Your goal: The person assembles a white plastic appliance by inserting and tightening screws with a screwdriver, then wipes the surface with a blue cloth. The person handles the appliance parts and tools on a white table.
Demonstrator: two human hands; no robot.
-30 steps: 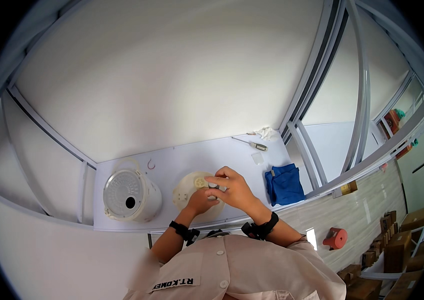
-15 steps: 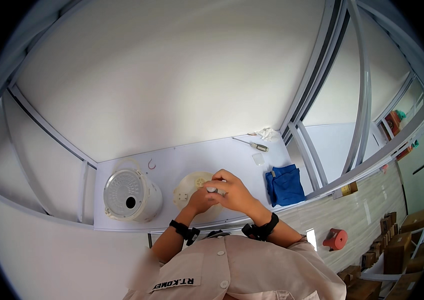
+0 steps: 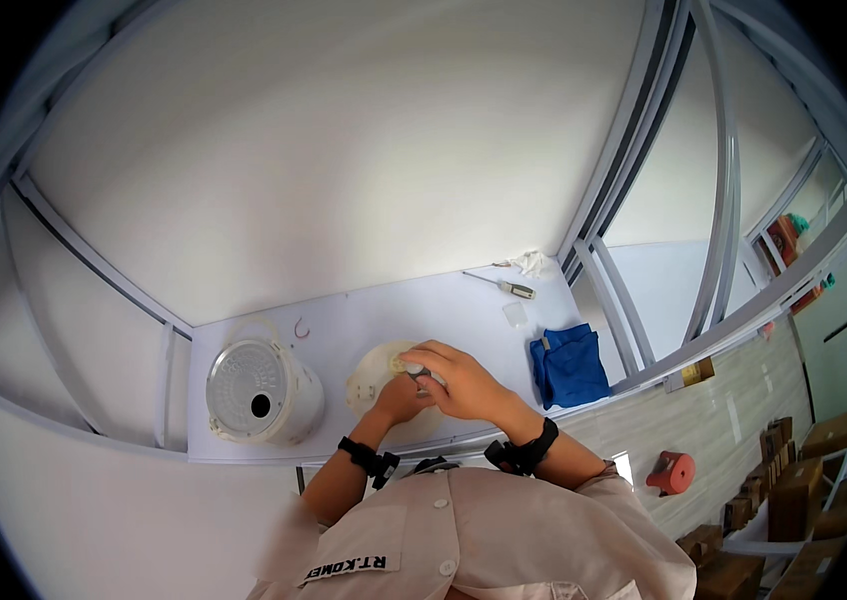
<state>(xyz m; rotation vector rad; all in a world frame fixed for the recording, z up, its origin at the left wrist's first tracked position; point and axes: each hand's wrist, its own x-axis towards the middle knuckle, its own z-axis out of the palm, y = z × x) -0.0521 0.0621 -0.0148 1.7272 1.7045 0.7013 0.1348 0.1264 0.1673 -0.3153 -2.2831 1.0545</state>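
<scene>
**Fig. 1. Both hands at work on a round cream disc, head view**

Head view: cream plastic disc (image 3: 382,380) lies flat on the white surface (image 3: 444,310), just right of a white cylindrical appliance body (image 3: 262,392) w/ 1 dark hole. Left hand (image 3: 399,398) rests on the disc, fingers curled; whether it grips is not clear. Right hand (image 3: 452,378) is closed round a small grey part (image 3: 416,371) over the disc's top edge. Blue cloth (image 3: 569,365) and screwdriver (image 3: 504,286) lie well apart. Judged: disc is light, stiff, smooth, prob. brittle at thin spots; best held by the rim, 2 hands.
</scene>
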